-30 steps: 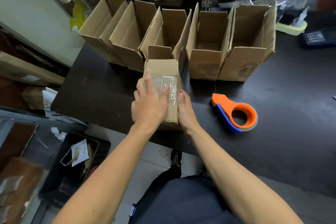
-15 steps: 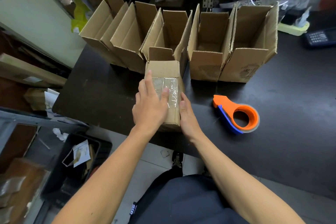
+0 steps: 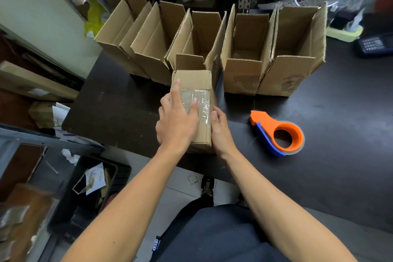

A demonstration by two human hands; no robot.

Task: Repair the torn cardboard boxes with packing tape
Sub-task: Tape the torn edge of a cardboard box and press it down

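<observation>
A small cardboard box [image 3: 195,80] lies on its side at the front edge of the black table [image 3: 340,134], with a patch of clear tape [image 3: 201,97] across its top face. My left hand [image 3: 176,121] lies flat on the box, fingers spread over the tape. My right hand [image 3: 221,132] presses against the box's right side, thumb on the tape's edge. An orange and blue tape dispenser [image 3: 278,133] rests on the table to the right, apart from both hands.
Several open cardboard boxes [image 3: 244,74] stand in a row behind the small box. A calculator [image 3: 374,45] lies at the far right. A black bin [image 3: 91,185] with paper scraps sits on the floor at the left, beside shelving.
My left hand has slid slightly over the tape, its fingers spreading. The box and my right hand have hardly moved. The dispenser lies where it was.
</observation>
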